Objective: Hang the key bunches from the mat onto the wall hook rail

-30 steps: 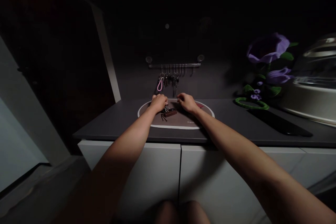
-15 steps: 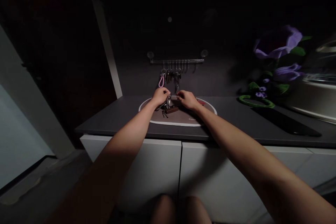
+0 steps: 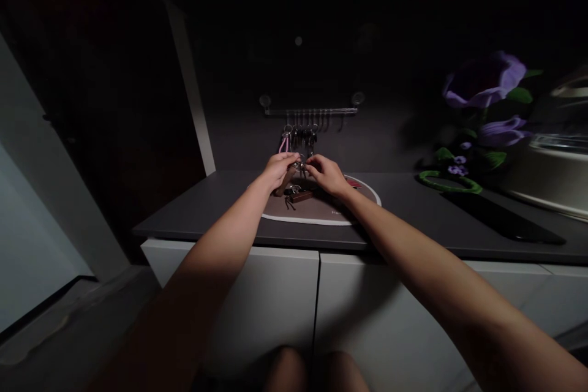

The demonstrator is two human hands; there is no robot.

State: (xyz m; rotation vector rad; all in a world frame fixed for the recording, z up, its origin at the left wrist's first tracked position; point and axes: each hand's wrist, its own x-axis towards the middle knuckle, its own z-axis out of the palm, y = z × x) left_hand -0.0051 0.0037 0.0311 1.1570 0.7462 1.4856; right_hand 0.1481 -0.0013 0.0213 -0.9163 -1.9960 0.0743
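Note:
Both my hands meet above an oval mat on a dark counter. My left hand and my right hand pinch a metal key ring between them, lifted a little off the mat. A brown strap hangs from the ring under my left hand. Another key set with a brown tag lies on the mat below. Behind, on the wall, a hook rail carries several hanging keys, one with a pink loop.
Purple artificial flowers with a green coiled stem stand at the right. Beside them sits a large grey domed appliance. A dark flat slab lies on the counter. White cabinet doors are below. The scene is dim.
Both hands rose from the mat and came together, lifting a key ring with a strap toward the hook rail. The tagged key set stayed on the mat.

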